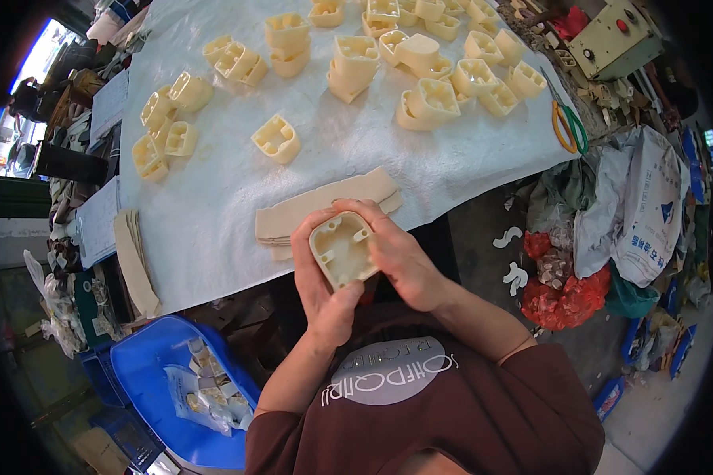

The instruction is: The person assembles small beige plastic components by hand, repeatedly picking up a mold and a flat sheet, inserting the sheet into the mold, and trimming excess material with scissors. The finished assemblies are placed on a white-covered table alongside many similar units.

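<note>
Between both hands I hold a cream plastic housing [344,249], its hollow side with small posts facing up. My left hand [317,273] wraps its left side, thumb along the lower edge. My right hand [396,257] closes round the right side and far rim. Just beyond my hands lies a stack of beige strips [325,207], flat near the table's front edge. A lone cream housing [276,139] sits farther off, open side up. Several more housings [434,101] stand singly and in stacks across the far half of the table.
White sheeting covers the table [214,237]. More beige strips [135,265] lie at its left edge. Scissors [566,127] with orange and green handles rest at the right edge. A blue bin [158,372] stands at lower left; bags [634,214] and a control box [616,41] are on the right.
</note>
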### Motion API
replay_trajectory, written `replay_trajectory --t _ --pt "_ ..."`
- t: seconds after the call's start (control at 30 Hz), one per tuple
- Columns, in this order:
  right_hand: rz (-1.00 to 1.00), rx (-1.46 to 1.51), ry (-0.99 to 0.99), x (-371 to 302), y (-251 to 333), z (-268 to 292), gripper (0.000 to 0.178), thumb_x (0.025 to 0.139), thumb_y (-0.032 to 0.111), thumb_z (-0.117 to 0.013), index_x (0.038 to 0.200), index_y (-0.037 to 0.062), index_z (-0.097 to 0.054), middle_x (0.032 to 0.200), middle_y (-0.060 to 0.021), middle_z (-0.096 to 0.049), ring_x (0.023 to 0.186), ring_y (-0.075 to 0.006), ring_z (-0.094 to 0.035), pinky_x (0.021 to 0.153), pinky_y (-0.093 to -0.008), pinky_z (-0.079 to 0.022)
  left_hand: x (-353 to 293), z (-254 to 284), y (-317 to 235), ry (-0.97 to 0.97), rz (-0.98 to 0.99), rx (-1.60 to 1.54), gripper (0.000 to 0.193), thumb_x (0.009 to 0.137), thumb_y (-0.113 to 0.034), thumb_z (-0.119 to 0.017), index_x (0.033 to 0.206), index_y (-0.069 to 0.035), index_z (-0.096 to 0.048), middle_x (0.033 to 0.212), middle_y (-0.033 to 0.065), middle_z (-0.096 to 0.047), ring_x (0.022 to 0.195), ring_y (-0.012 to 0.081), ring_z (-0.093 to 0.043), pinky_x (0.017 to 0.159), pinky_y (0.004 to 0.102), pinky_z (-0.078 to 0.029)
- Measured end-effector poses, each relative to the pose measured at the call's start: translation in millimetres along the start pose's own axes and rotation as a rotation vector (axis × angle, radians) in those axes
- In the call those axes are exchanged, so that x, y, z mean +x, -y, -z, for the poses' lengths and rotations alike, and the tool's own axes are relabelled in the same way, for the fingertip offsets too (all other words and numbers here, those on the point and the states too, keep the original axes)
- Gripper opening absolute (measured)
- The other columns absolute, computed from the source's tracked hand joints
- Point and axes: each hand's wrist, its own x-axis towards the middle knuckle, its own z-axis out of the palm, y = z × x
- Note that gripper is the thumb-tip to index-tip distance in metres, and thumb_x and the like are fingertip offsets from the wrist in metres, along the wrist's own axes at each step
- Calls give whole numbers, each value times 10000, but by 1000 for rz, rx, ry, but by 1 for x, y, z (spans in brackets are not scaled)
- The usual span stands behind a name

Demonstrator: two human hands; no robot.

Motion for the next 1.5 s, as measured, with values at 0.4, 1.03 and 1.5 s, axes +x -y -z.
replay_trajectory --t 0.4,1.03,1.5 --pt "189 -266 47 -2 -9 9 733 701 232 -722 1310 28 -369 1241 -126 -395 1164 -272 -333 998 -388 -261 7 13 -6 117 163 -102 690 685 -272 -613 1267 -71 -301 1142 144 -441 1041 257 -504 862 370 -457" --pt "292 -565 37 2 -14 4 783 589 216 -801 1250 47 -418 1177 -111 -459 1106 -309 -405 944 -421 -282 3 22 -4 80 314 -413 467 889 -361 -449 1249 -69 -386 1054 141 -512 847 238 -583 682 345 -522" --pt "-67 130 54 11 -9 12 264 944 270 -441 979 36 -559 1063 -77 -526 864 -125 -531 746 -264 -440 4 19 -1 241 298 -505 627 838 -517 -507 1250 -72 -351 1082 110 -497 889 199 -576 686 321 -519"
